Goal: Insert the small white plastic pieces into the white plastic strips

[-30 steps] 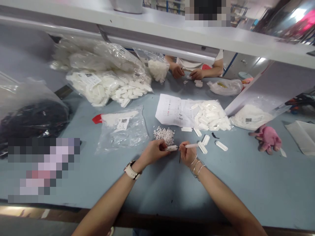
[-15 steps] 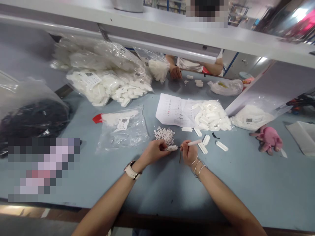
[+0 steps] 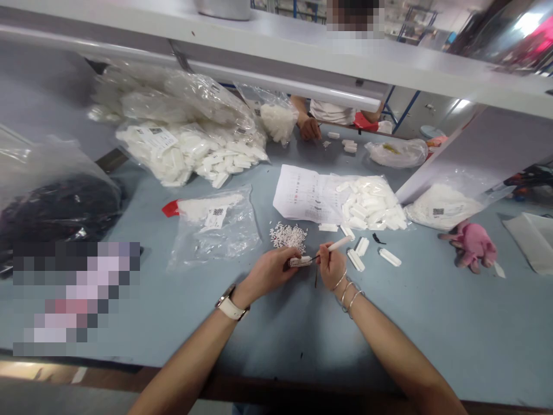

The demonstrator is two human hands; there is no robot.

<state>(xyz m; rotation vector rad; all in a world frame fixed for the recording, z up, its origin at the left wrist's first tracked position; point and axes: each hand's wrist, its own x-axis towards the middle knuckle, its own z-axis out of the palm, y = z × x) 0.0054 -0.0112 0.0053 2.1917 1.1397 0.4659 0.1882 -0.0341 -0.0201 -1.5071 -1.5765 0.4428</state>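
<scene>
My left hand (image 3: 273, 270) is closed on the end of a small white plastic housing (image 3: 301, 261), pinched between thumb and fingers just above the table. My right hand (image 3: 332, 270) grips a tool with a white handle (image 3: 341, 243) and a thin dark shaft whose tip reaches the housing's right end; the exact tip type is too small to tell. A thin brownish strip hangs beneath the right fingers. Right behind the housing lies a pile of tiny white pieces (image 3: 288, 236). Several loose white housings (image 3: 356, 260) rest to the right of the right hand.
Beyond my hands lie a printed sheet (image 3: 298, 193) and an open bag of white housings (image 3: 372, 202). Large filled bags (image 3: 173, 147) crowd the back left. A flat clear bag (image 3: 224, 236) is at left, a pink glove-like item (image 3: 474, 245) at right. A co-worker's hand (image 3: 309, 127) shows across the table.
My left fingers have shifted forward and flattened over the housing, which is slightly turned. The right hand and its tool have moved only slightly left.
</scene>
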